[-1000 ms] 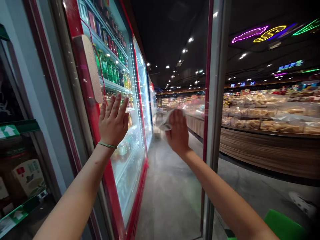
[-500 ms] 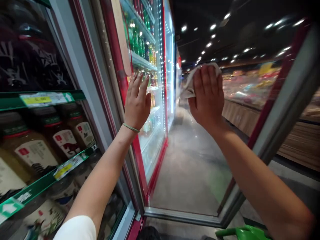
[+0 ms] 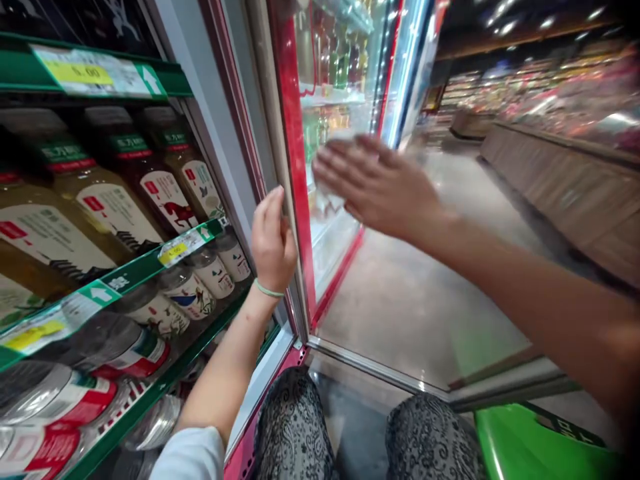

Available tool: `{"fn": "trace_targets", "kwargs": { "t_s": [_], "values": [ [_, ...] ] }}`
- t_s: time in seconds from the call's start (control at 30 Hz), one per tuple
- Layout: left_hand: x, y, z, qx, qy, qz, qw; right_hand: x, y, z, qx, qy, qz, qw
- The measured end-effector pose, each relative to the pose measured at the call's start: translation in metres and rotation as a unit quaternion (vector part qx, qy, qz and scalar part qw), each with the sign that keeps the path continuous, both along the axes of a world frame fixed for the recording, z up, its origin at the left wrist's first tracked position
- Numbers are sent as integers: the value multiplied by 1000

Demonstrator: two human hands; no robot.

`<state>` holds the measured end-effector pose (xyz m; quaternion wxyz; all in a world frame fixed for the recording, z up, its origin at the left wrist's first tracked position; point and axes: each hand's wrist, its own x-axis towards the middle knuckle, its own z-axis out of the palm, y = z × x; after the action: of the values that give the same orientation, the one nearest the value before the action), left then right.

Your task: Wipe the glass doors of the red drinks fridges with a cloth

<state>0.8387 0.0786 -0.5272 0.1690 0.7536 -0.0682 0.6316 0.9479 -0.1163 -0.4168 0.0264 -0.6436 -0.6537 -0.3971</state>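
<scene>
My right hand (image 3: 373, 183) is flat against a pale cloth (image 3: 327, 202) on the inside of an open glass door, fingers together and blurred by motion. Only edges of the cloth show past the hand. My left hand (image 3: 274, 240), with a green band at its wrist, is at the hinge-side door frame (image 3: 300, 300); its fingers bend around the frame and the thumb lies toward the glass. Bottled drinks (image 3: 113, 200) with cream labels stand in rows on the cooler shelves to the left of this hand.
Green shelf edges (image 3: 135, 277) carry price tags. A bright green plastic object (image 3: 530, 443) stands at lower right, near my patterned trouser knees (image 3: 295, 427). Through the glass show a red-framed lit cooler (image 3: 335, 267) and a wood-sided display (image 3: 560, 180).
My view has dropped lower. My right hand has swept left across the glass with the cloth, turning sideways. My left hand has shifted from the glass to the door frame.
</scene>
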Motion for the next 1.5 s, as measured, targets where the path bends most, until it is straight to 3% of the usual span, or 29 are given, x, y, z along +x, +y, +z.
{"fn": "trace_targets", "kwargs": {
  "t_s": [0.07, 0.13, 0.17, 0.23, 0.3, 0.37, 0.43, 0.5, 0.6, 0.8, 0.87, 0.97, 1.07, 1.17, 1.23, 1.37, 1.43, 1.5],
  "values": [
    [-6, -10, -37, -15, 34, 19, 999, -7, 11, 21, 56, 9, -20, 998],
    [-12, -18, -73, -43, 75, 34, 996, -12, 24, 21, 90, 11, -16, 996],
    [-14, -22, -89, -61, 93, 36, 993, -14, 30, 11, 87, 13, -7, 996],
    [-20, -26, -117, -90, 123, 36, 988, -17, 37, -26, 51, 21, 16, 998],
    [-26, -29, -139, -112, 151, 32, 982, -17, 40, -70, 1, 41, 27, 999],
    [-32, -31, -156, -121, 178, 24, 976, -15, 42, -99, -33, 62, 27, 997],
    [-35, -34, -169, -120, 199, 14, 972, -11, 45, -109, -26, 78, 26, 996],
    [-35, -38, -181, -114, 214, 7, 970, -8, 52, -107, 14, 89, 18, 996],
    [-36, -41, -195, -115, 233, 8, 966, -9, 63, -118, 52, 85, -3, 995],
    [-47, -34, -210, -147, 243, 25, 958, -18, 53, -201, -60, 61, 13, 996],
    [-50, -31, -211, -153, 247, 32, 956, -18, 51, -214, -80, 59, -4, 995],
    [-53, -27, -216, -163, 246, 41, 955, -16, 55, -233, -48, 84, -32, 995],
    [-56, -24, -225, -169, 242, 51, 954, -18, 56, -276, -34, 117, -30, 992],
    [-61, -22, -232, -171, 246, 61, 952, -21, 47, -320, -109, 124, -10, 986],
    [-63, -22, -234, -167, 245, 63, 953, -22, 41, -331, -138, 132, 2, 982],
    [-62, -23, -239, -165, 234, 63, 956, -22, 43, -335, -72, 173, -13, 982],
    [-59, -24, -243, -161, 228, 61, 958, -22, 43, -355, -78, 158, -25, 984],
    [-55, -24, -248, -149, 225, 52, 961, -24, 36, -393, -147, 94, -29, 984]
  ]
}}
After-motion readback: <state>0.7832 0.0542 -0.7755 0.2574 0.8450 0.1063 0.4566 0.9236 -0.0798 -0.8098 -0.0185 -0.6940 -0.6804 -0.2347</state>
